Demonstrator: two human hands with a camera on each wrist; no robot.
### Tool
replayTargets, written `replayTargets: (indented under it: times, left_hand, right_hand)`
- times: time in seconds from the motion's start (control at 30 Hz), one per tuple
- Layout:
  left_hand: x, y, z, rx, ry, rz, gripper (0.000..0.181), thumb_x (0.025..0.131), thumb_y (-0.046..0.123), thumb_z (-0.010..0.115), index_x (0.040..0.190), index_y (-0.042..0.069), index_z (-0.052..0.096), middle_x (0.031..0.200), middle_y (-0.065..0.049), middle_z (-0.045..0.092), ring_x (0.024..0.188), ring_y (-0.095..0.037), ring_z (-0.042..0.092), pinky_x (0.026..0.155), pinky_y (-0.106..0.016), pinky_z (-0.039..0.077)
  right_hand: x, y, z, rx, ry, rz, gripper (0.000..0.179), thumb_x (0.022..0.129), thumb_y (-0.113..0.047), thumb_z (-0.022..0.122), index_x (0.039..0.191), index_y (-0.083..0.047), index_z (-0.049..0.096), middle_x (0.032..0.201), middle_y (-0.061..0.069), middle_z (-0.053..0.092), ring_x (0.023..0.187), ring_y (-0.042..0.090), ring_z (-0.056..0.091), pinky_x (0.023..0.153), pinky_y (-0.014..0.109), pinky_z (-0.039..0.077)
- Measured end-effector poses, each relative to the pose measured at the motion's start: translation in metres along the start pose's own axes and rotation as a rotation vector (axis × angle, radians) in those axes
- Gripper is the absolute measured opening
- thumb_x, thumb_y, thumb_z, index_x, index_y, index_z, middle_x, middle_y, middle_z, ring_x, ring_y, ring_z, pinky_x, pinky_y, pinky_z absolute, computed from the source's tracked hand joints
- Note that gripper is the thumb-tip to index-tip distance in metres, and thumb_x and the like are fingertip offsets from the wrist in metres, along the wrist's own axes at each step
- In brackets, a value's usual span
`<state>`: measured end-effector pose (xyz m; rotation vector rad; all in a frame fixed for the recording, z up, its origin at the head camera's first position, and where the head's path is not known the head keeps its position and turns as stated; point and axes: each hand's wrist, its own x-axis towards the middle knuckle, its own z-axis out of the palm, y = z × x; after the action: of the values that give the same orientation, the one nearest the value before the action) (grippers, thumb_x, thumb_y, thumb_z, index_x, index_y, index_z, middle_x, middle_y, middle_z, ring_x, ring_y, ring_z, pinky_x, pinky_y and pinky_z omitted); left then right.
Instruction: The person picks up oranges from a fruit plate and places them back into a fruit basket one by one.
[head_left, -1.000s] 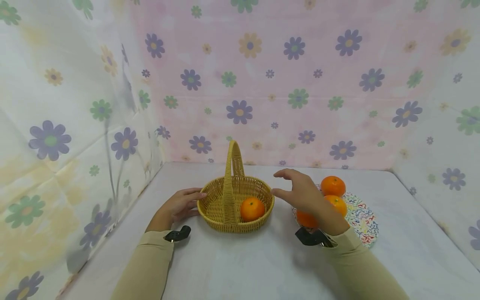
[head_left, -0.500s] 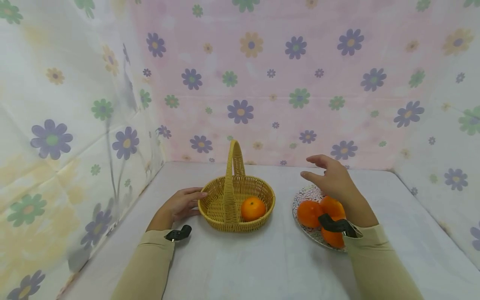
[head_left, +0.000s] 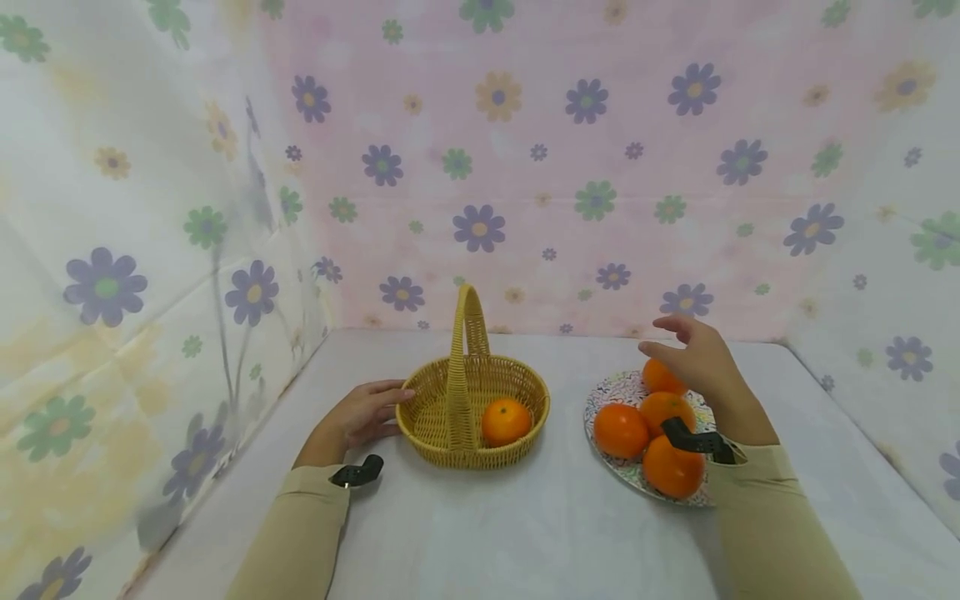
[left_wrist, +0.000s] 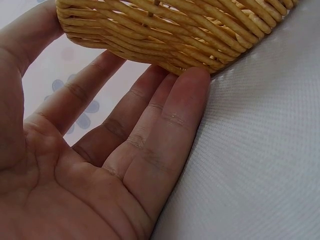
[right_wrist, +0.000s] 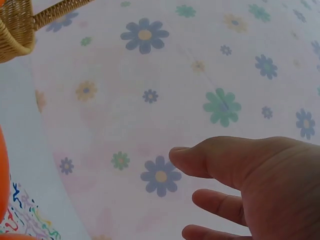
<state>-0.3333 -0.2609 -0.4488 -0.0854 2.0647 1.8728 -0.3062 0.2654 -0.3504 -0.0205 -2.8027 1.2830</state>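
Released right grip [head_left: 697, 362] has moved near round orange fruits [head_left: 666, 407], likely reachable; uncurled left grip [head_left: 360, 415] touches yellow wicker basket [head_left: 468, 457]

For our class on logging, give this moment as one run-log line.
Left hand: touching basket | right hand: holding nothing, near plate | basket: upright, one orange fruit inside | plate: four orange fruits visible

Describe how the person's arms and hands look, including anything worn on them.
The left sleeve and right sleeve are long, plain beige and cuffed at the wrist. A bent black piece juts inward from each cuff, one on the left, one on the right. The left hand and right hand wear no gloves.
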Motion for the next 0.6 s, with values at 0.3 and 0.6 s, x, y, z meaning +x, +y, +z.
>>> replayTargets:
  times: [0.3, 0.6]
  left_hand:
    - [-0.001, -0.001, -0.001, 0.004, 0.001, 0.005, 0.071, 0.093, 0.035, 0.078, 0.152, 0.007, 0.050, 0.153, -0.017, 0.054, 0.130, -0.029, 0.063, 0.097, -0.047, 0.060]
    - [0.000, 0.000, -0.001, 0.005, 0.015, 0.008, 0.073, 0.092, 0.036, 0.079, 0.152, 0.007, 0.050, 0.152, -0.016, 0.055, 0.130, -0.029, 0.064, 0.097, -0.047, 0.060]
  right_hand:
    - [0.005, 0.025, 0.001, 0.087, -0.027, 0.083, 0.077, 0.096, -0.047, 0.070, 0.157, -0.011, 0.042, 0.168, 0.026, 0.025, 0.151, 0.053, 0.022, 0.115, 0.071, 0.036]
    - [0.014, 0.044, 0.004, 0.032, -0.134, 0.058, 0.079, 0.100, -0.037, 0.065, 0.164, -0.010, 0.027, 0.164, 0.038, 0.014, 0.145, 0.062, 0.023, 0.113, 0.076, 0.031]
